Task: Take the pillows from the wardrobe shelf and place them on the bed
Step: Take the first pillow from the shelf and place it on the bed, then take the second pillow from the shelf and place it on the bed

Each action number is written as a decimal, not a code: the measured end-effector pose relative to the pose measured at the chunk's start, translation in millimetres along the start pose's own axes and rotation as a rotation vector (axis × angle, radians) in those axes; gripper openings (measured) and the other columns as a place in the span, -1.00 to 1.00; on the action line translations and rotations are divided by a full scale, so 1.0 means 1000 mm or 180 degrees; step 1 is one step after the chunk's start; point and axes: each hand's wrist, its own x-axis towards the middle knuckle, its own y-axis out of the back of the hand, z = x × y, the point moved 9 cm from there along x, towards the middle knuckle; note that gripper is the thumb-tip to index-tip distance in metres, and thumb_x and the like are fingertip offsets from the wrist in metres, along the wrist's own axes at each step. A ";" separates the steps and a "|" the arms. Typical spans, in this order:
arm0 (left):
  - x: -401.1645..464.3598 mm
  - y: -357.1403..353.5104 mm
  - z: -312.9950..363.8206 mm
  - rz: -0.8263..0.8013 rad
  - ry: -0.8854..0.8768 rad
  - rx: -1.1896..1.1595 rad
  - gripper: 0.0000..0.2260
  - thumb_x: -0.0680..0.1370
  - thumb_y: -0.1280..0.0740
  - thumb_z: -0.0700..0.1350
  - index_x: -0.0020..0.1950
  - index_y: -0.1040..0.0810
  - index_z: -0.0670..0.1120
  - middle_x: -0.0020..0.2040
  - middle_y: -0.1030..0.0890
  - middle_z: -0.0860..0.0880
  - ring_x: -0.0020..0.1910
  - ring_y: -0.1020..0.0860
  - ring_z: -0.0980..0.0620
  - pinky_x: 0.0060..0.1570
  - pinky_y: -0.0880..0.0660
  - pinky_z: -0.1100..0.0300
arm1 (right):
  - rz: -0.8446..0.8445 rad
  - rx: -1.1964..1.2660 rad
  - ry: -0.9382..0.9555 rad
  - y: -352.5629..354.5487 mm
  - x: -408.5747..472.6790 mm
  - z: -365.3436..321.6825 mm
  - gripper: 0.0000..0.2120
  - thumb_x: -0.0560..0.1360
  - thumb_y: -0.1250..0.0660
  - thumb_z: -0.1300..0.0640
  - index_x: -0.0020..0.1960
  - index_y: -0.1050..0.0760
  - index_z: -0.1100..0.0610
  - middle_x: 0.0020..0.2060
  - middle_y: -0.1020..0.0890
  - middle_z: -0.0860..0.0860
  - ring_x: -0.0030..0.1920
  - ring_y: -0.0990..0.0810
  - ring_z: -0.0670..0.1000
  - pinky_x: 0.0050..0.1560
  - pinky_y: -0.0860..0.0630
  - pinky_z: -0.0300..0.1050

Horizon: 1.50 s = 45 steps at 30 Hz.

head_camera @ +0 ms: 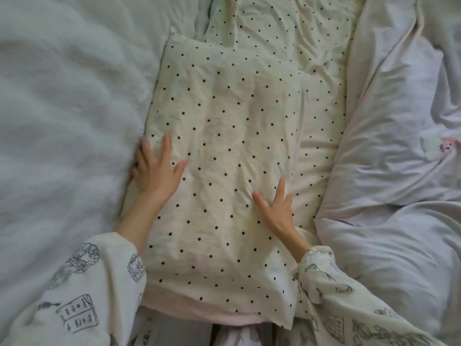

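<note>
Both hands flat on the pillow, palms down, fingers spread, nothing gripped. Left hand sits at the pillow's left edge, outer fingers curling over that edge where it meets the fluffy white blanket; thumb points inward across the top face. Right hand rests on the pillow's lower right area, index finger extended toward the right edge, thumb splayed left; open, pressing on fabric, not clasping it. Both forearms come in from the bottom corners in loose cream sleeves with dark line-drawn prints. Pillow is cream with small black dots, lying lengthwise on the bed, near end at the bottom edge of the view, far corner poking up toward the top. It lies on a sheet of the same dotted fabric, wrinkled, which runs on past the pillow's far end and along its right side. Pale pink layer shows under the pillow's near end. Right side of the bed: rumpled pale lilac duvet with a small white-and-pink motif. No containers visible.
</note>
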 end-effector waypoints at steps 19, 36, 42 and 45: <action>-0.220 -0.012 0.214 -0.1106 -0.1416 -0.1242 -0.62 0.59 -0.12 -0.04 0.41 -0.29 -0.04 0.43 -0.31 -0.08 0.38 -0.30 -0.04 0.28 -0.26 0.09 | 0.0953 0.0678 0.0312 0.208 -0.161 0.049 -0.51 0.56 -0.18 0.04 0.45 -0.16 0.07 0.24 -0.47 0.08 0.20 -0.47 0.03 0.12 -0.40 -0.11; -0.555 0.009 0.567 -0.1223 -0.3727 -0.1194 -0.68 0.56 -0.25 -0.11 0.30 -0.44 -0.13 0.22 -0.53 -0.15 0.13 -0.52 -0.07 0.15 -0.43 0.07 | 0.2593 0.1351 0.0197 0.517 -0.395 0.329 -0.58 0.55 -0.19 0.03 0.39 -0.27 0.02 0.11 -0.51 -0.02 0.02 -0.48 -0.10 0.04 -0.38 -0.19; -0.673 -0.016 0.685 -0.1383 -0.4497 -0.0921 -0.69 0.56 -0.25 -0.11 0.29 -0.46 -0.11 0.23 -0.51 -0.17 0.13 -0.53 -0.14 0.11 -0.46 0.01 | 0.3292 0.1562 -0.0056 0.600 -0.463 0.428 -0.60 0.53 -0.23 0.07 0.36 -0.34 0.06 0.02 -0.55 -0.03 0.01 -0.54 -0.05 0.09 -0.43 -0.16; -0.725 -0.034 0.739 -0.1391 -0.4851 -0.0813 -0.69 0.57 -0.22 -0.06 0.30 -0.45 -0.05 0.20 -0.52 -0.12 0.13 -0.53 -0.08 0.10 -0.44 0.09 | 0.3569 0.1768 -0.0128 0.638 -0.487 0.477 -0.61 0.53 -0.24 0.09 0.34 -0.36 0.09 -0.03 -0.54 -0.04 -0.01 -0.54 -0.04 0.09 -0.45 -0.14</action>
